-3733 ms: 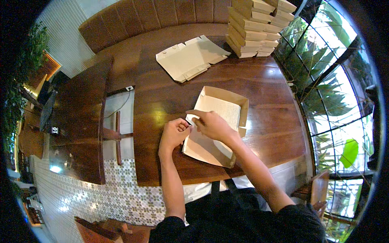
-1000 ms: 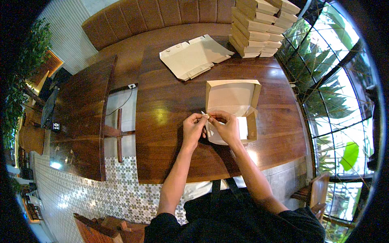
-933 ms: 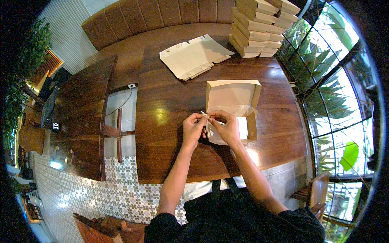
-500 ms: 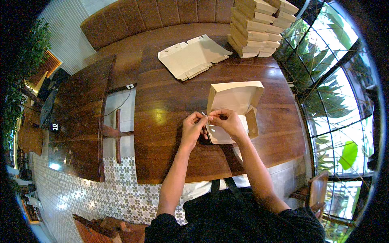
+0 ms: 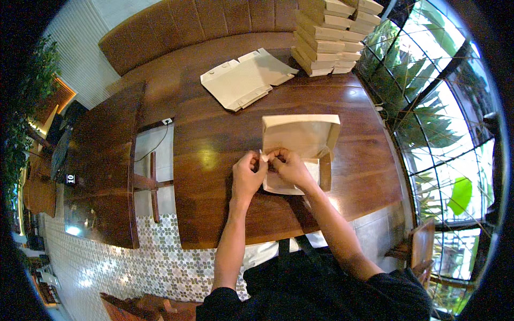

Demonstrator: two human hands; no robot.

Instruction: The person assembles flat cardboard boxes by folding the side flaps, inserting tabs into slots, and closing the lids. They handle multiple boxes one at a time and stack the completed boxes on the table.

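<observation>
An open cardboard box, pale brown, stands on the wooden table with its lid raised at the back. My left hand is at the box's left side, fingers curled and thumb against a small pale cardboard flap. From inside the box, my right hand pinches the same flap near the lid's left corner. Both hands are closed, and they hide much of the box's left wall.
A flat, unfolded cardboard blank lies farther back on the table. Behind it to the right rises a tall stack of folded boxes. A second table stands to the left across a gap, and a brown bench runs along the back.
The view has shifted a little, so the table's contents sit slightly farther left. Both hands stay at the box's left side, their fingertips now slightly farther apart around the flap.
</observation>
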